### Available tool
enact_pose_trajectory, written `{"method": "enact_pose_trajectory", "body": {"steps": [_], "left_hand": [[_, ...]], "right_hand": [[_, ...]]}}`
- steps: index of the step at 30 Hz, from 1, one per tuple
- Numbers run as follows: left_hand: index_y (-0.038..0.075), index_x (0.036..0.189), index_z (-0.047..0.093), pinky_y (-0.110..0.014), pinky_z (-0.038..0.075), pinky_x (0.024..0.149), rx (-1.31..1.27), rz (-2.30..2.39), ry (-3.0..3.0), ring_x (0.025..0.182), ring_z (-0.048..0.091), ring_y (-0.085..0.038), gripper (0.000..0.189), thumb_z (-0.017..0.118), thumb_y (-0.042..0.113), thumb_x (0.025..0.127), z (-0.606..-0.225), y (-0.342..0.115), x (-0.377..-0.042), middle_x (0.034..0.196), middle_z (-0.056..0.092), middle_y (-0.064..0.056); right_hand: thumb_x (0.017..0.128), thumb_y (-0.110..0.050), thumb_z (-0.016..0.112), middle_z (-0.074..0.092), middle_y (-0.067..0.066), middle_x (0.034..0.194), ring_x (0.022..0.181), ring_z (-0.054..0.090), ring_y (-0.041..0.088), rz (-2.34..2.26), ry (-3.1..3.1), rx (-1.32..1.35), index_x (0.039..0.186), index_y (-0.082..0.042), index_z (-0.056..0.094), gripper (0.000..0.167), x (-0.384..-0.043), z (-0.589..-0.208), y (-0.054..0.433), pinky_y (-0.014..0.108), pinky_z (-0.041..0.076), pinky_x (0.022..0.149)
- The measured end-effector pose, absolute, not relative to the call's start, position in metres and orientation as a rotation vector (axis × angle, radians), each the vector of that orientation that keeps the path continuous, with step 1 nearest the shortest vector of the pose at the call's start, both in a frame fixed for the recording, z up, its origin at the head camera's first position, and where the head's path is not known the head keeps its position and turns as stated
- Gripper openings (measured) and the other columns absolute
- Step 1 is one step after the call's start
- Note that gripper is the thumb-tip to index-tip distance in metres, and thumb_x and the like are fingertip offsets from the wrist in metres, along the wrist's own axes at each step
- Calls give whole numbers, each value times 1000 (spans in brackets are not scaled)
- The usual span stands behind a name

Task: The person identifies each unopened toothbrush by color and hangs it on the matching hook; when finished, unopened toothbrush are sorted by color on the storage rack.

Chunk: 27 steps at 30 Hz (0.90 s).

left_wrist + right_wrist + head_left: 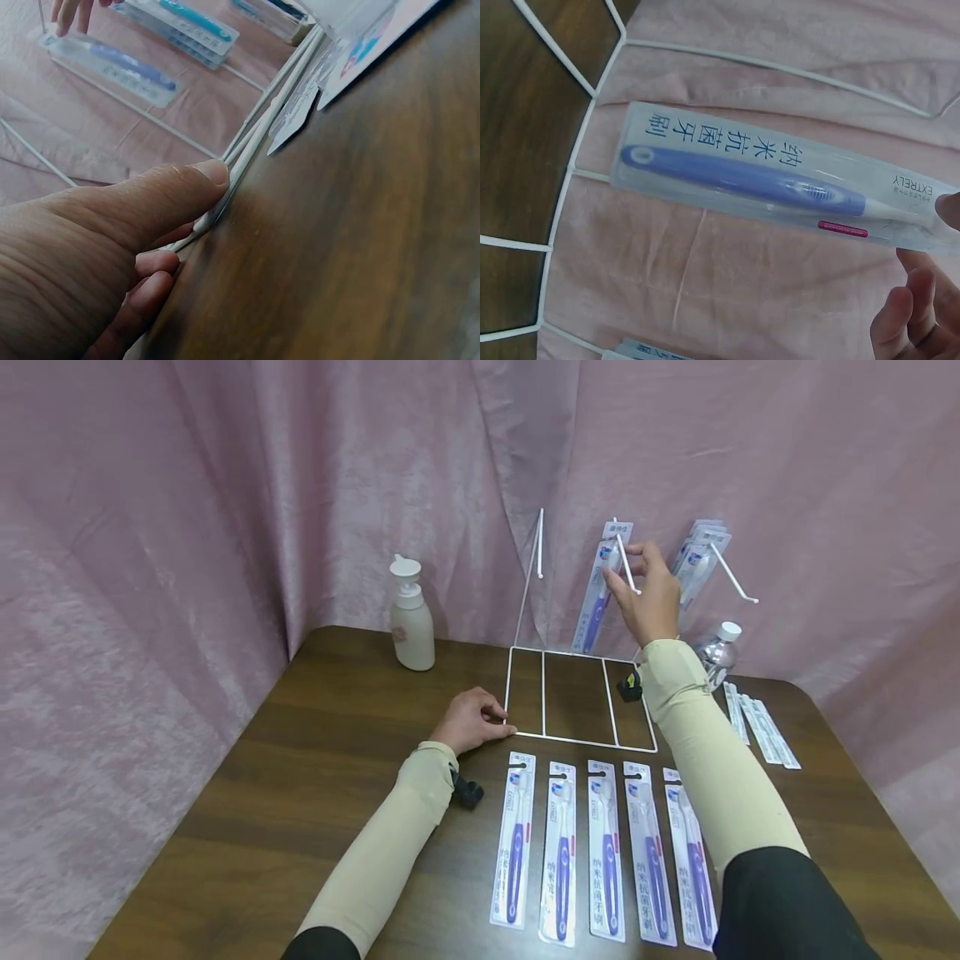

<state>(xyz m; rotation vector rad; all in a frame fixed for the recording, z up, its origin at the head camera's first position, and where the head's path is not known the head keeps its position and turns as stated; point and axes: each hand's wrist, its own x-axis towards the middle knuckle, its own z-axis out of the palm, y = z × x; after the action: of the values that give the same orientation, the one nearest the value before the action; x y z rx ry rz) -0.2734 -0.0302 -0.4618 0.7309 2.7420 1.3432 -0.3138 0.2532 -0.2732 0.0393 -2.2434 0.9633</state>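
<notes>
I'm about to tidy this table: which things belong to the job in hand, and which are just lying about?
Part of the job:
rack, gripped by the left hand
held toothbrush, in the right hand
toothbrush row
hung toothbrushes

Apparently just lying about:
pump bottle
water bottle
slim packs, though their role is unclear

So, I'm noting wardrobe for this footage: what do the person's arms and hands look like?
The person wears pale cream-yellow sleeves, wrinkled near the wrists, with black fabric further up. Each wrist carries a small black camera; the right one bears a yellow mark. The left hand and right hand wear no gloves.
</notes>
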Motion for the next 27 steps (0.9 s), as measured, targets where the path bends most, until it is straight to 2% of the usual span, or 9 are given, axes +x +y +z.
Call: {"method": "enact_pose_trajectory", "body": {"steps": [4, 10, 13, 17, 23, 25, 27], "left_hand": [[18, 86, 78, -29, 52, 81, 707, 1345, 2739, 91, 60, -15, 20, 94, 28, 81, -462, -28, -270, 97, 65, 3], [18, 87, 79, -29, 53, 81, 739, 1346, 2740, 91, 61, -14, 21, 94, 30, 81, -460, -25, -267, 98, 65, 3], [18, 87, 78, -28, 53, 81, 758, 1347, 2734, 90, 61, -14, 21, 94, 30, 81, -460, -23, -267, 98, 65, 3], [18, 87, 78, -28, 53, 81, 768, 1340, 2735, 90, 61, -13, 21, 94, 31, 81, -462, -22, -267, 97, 65, 4], [17, 87, 78, -29, 53, 80, 786, 1343, 2735, 89, 60, -14, 22, 94, 30, 81, -461, -14, -268, 96, 64, 3], [17, 88, 79, -29, 52, 80, 794, 1335, 2736, 89, 60, -14, 22, 94, 30, 81, -461, -12, -268, 96, 64, 3], [17, 88, 79, -28, 52, 80, 802, 1330, 2729, 89, 59, -14, 21, 94, 30, 81, -462, -10, -268, 96, 64, 3]], "right_hand": [[97, -30, 78, 79, 10, 110, 97, 72, 28, 965, -2248, -19, 136, -14, 61, 45, -324, -276, 255, 37, 49, 88], [97, -32, 76, 79, 8, 106, 85, 66, 27, 924, -2219, -91, 137, -20, 61, 44, -335, -279, 257, 30, 42, 74], [97, -30, 76, 79, 7, 107, 86, 66, 26, 925, -2200, -104, 136, -20, 61, 43, -336, -280, 259, 26, 41, 73], [97, -29, 77, 79, 8, 107, 87, 67, 28, 933, -2181, -107, 136, -19, 61, 43, -335, -281, 260, 27, 41, 74], [95, -29, 79, 78, 7, 115, 102, 70, 29, 967, -2185, -99, 138, -20, 56, 49, -321, -280, 272, 35, 47, 84], [94, -26, 80, 77, 9, 118, 104, 70, 28, 981, -2183, -85, 139, -19, 56, 51, -310, -281, 277, 33, 47, 84], [95, -24, 80, 76, 10, 118, 98, 69, 24, 990, -2184, -70, 139, -17, 57, 50, -296, -282, 282, 28, 46, 79]]}}
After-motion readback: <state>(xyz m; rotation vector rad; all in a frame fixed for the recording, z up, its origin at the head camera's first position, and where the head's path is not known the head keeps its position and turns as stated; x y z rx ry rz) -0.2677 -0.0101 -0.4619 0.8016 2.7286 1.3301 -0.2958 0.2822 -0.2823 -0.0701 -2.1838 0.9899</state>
